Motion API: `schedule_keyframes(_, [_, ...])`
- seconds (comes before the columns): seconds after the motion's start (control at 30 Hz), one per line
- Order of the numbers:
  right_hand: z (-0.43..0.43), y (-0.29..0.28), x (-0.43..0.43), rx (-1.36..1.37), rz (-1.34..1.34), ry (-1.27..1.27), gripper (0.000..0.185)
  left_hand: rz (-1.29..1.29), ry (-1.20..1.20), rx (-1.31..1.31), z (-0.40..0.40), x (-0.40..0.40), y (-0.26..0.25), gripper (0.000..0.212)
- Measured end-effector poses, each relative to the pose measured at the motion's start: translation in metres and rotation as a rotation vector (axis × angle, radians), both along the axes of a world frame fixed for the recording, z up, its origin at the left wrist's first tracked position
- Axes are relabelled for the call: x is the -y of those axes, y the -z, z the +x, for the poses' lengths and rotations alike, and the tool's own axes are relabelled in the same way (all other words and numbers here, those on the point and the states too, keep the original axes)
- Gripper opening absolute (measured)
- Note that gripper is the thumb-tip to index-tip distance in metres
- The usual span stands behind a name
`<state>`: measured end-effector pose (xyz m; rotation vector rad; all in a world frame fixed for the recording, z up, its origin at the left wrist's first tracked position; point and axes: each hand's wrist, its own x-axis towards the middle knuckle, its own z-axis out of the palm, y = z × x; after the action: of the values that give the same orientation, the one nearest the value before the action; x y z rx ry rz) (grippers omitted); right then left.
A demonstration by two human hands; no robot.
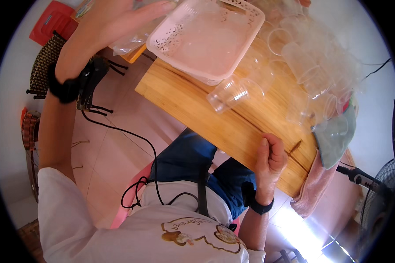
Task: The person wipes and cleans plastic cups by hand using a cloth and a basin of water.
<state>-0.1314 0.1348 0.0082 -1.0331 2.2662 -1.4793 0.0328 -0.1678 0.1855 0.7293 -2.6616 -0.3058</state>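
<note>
My left hand (pixel 118 19) reaches up at the top left, its thumb stretched towards the rim of a pink plastic basket (pixel 206 44). The picture's top edge cuts off its other fingers, so I cannot tell whether it holds anything. The basket stands on a wooden table (pixel 197 108). My right hand (pixel 272 157) is at the table's near edge with curled fingers, the thumb close to the index finger and nothing visible between them. Clear plastic cups (pixel 228 93) lie beside the basket, and a large heap of clear plastic cups (pixel 316 65) covers the table's far right.
A grey-green cloth (pixel 337 138) and a pink towel (pixel 316 187) hang at the table's right end. Clear plastic bagging (pixel 128 44) lies left of the basket. A fan (pixel 378 187) stands at right, a woven chair (pixel 47 59) at left. A black cable (pixel 131 133) runs to my waist.
</note>
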Motion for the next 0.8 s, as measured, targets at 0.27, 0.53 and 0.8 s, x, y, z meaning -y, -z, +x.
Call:
schedule_keyframes(0.27, [0.0,-0.001,0.002,0.008,0.021,0.001,0.006,-0.034,0.155,0.242,-0.024,0.043,0.016,0.043])
schedule_keyframes(0.53, [0.0,-0.001,0.002,-0.001,0.019,-0.009,0.006,-0.07,0.068,0.367,-0.037,0.049,0.026,0.041])
schedule_keyframes(0.8, [0.001,-0.006,0.003,-0.025,0.038,-0.03,0.006,-0.188,0.211,-0.156,-0.002,-0.025,0.021,0.03])
